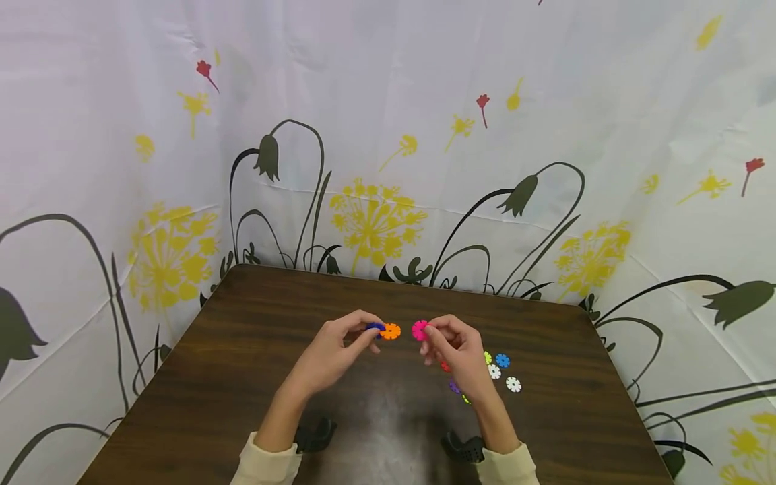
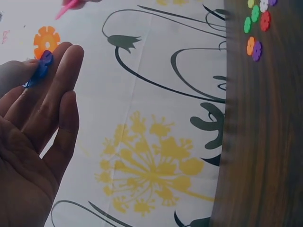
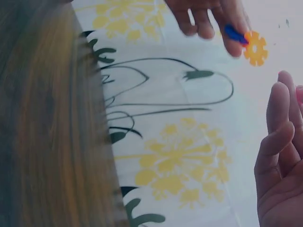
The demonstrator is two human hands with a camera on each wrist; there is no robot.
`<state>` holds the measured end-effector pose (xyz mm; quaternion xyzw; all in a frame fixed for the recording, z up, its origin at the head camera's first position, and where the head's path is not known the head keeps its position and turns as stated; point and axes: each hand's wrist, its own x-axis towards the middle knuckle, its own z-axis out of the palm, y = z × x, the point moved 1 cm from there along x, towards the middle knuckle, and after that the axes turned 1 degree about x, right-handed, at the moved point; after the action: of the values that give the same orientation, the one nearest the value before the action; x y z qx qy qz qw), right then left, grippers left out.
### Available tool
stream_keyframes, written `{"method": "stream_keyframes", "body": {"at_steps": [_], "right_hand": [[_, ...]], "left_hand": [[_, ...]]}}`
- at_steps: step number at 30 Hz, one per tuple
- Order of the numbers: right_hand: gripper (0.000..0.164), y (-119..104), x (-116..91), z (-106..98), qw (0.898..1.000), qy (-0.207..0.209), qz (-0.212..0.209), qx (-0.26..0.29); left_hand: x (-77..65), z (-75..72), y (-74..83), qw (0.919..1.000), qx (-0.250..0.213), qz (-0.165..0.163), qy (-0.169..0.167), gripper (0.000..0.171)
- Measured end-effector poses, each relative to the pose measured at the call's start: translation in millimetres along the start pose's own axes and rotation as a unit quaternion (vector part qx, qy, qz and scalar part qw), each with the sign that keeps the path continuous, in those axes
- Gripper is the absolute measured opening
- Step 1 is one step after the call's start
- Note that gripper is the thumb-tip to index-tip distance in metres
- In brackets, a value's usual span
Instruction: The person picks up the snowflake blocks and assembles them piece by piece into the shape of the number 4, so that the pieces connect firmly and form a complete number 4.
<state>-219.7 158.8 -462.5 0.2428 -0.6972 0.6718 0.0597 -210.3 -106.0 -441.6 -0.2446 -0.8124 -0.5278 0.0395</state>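
My left hand (image 1: 332, 353) pinches a dark blue notched plastic disc (image 2: 41, 69) between thumb and fingers. Slotted into that blue disc, an orange notched disc (image 1: 391, 331) points toward the right hand, its flower-like outline and centre hole plain in both wrist views. Across a small gap, my right hand (image 1: 459, 350) pinches a pink notched disc (image 1: 419, 330) by its right side. Both hands are raised over the table, with the pink and orange discs facing each other, apart. Only a sliver of the pink disc (image 3: 299, 93) shows in the right wrist view.
Several loose discs lie on the brown wooden table (image 1: 254, 310) around and beyond the right forearm, among them a white one (image 1: 513, 384), a blue one (image 1: 502, 360) and a purple one (image 1: 455, 387). A flower-printed white curtain (image 1: 376, 87) hangs along the table's back edge.
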Motion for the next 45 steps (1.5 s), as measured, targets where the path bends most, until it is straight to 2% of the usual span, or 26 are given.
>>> {"method": "stream_keyframes", "body": {"at_steps": [4, 7, 12, 16, 23, 28, 33, 38, 45], "right_hand": [[0.007, -7.6, -3.9, 7.1, 0.999, -0.016, -0.033, 0.020], [0.008, -12.2, -4.9, 10.6, 0.999, -0.015, -0.041, 0.019], [0.008, -17.6, -3.3, 13.3, 0.999, 0.001, -0.035, -0.015], [0.009, -19.7, -1.6, 14.5, 0.999, -0.002, -0.037, -0.033], [0.007, -20.4, 2.1, 14.1, 0.999, 0.016, -0.027, -0.040], [0.007, -19.2, 3.3, 15.6, 0.999, 0.009, -0.014, -0.045], [0.006, -21.0, 2.3, 18.4, 0.998, 0.013, -0.012, -0.064], [0.005, -25.3, 0.7, 17.7, 0.997, 0.006, -0.016, -0.081], [0.007, -25.9, 0.6, 15.0, 0.995, -0.020, -0.016, -0.098]], "left_hand": [[-2.9, 4.6, 0.2, 0.9999, -0.005, 0.010, 0.002, 0.015], [-3.9, 6.6, 1.5, 0.9998, -0.010, 0.018, 0.004, 0.015], [-3.8, 5.8, 4.7, 0.9996, -0.022, 0.017, 0.010, 0.015], [-1.5, 4.3, 7.2, 0.9995, -0.023, 0.019, 0.014, 0.014], [0.5, 3.4, 6.2, 0.9994, -0.025, 0.015, 0.017, 0.012], [1.2, 2.4, 6.8, 0.9994, -0.031, 0.014, 0.011, 0.011], [2.9, 2.4, 8.9, 0.9982, -0.055, 0.023, 0.010, 0.011], [3.0, 2.9, 8.5, 0.9962, -0.082, 0.027, -0.005, 0.011], [2.1, 0.5, 6.2, 0.9946, -0.097, 0.016, -0.033, 0.009]]}}
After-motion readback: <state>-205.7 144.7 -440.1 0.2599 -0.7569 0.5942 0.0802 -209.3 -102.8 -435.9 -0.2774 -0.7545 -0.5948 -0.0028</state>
